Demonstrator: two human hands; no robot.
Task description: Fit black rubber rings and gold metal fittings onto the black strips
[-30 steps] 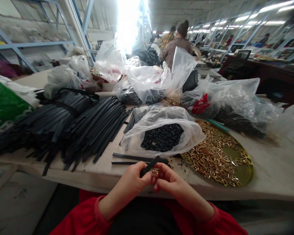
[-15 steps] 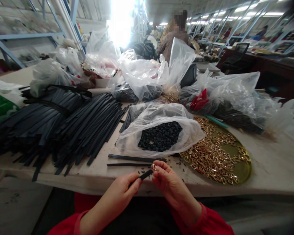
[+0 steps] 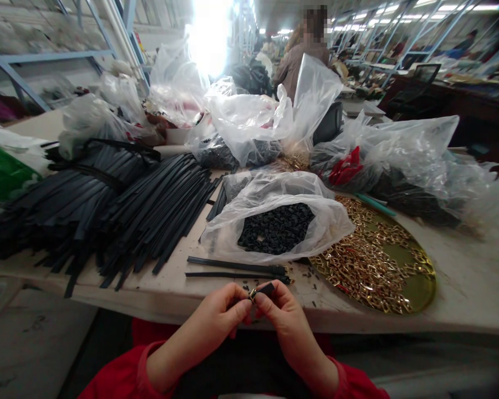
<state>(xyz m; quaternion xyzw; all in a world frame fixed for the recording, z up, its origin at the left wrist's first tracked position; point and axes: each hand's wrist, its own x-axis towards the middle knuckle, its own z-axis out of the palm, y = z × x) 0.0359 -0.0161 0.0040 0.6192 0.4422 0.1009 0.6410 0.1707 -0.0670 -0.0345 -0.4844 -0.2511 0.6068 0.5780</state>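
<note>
My left hand (image 3: 222,316) and my right hand (image 3: 276,310) meet at the near table edge, both pinched on the end of a narrow black strap (image 3: 266,288) with a small gold buckle (image 3: 253,293) on it. Just beyond my fingers two finished black straps (image 3: 233,269) lie flat on the table. Behind them an open clear bag of small black pieces (image 3: 276,227) sits. To the right a round gold tray (image 3: 424,291) is heaped with gold chain links. Red sleeves cover both my forearms.
A big pile of black straps (image 3: 120,210) covers the table's left half. Clear plastic bags (image 3: 399,160) of dark parts crowd the back. A green bag (image 3: 2,174) lies far left. A person (image 3: 303,58) stands beyond the table. Blue shelving frames line the left.
My hands have drawn closer together and the strap end now sits between both sets of fingertips; a second ago the strap stuck out longer from my left hand.
</note>
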